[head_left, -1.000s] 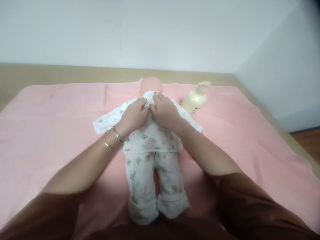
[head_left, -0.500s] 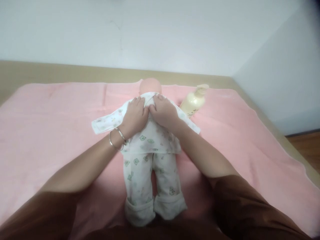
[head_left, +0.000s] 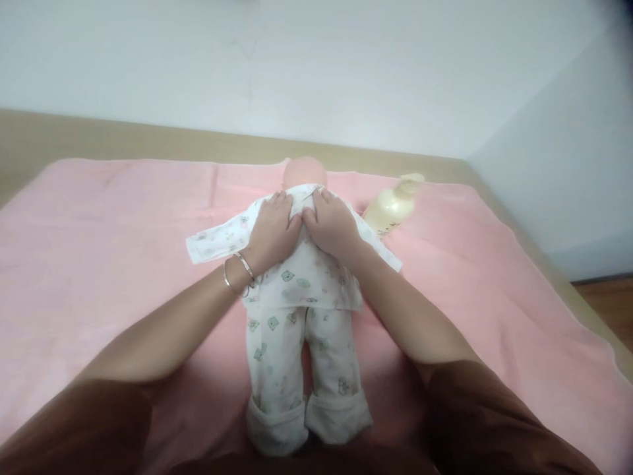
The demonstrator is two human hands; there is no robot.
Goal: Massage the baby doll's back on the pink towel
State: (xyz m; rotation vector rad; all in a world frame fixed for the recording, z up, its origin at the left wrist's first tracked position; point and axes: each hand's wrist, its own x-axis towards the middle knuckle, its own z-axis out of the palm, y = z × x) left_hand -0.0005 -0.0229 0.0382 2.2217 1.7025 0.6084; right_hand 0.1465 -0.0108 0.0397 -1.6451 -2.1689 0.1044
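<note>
A baby doll [head_left: 305,173] lies stretched out on a pink blanket, its bare round head at the far end and no face showing. It wears a white printed long-sleeved top [head_left: 301,280] and matching trousers [head_left: 277,356] with turned-up cuffs. My left hand [head_left: 275,227], with silvery bangles at its wrist, rests flat on the left upper part of the top. On the right upper part lies my right hand [head_left: 332,224], its fingers extended towards the collar. Both thumbs point inward and almost meet at the middle. Hands and sleeves of the doll show no fingers at the cuffs.
The pink blanket [head_left: 123,264] covers most of a tan surface [head_left: 148,135], which borders a white wall. A pale yellow pump bottle [head_left: 393,208] leans or lies on the blanket right of the doll. Brown flooring [head_left: 610,303] shows past the right edge.
The view has shifted slightly, so the doll, hands and bottle appear a little farther right. Both hands keep nearly the same place on the doll's top.
</note>
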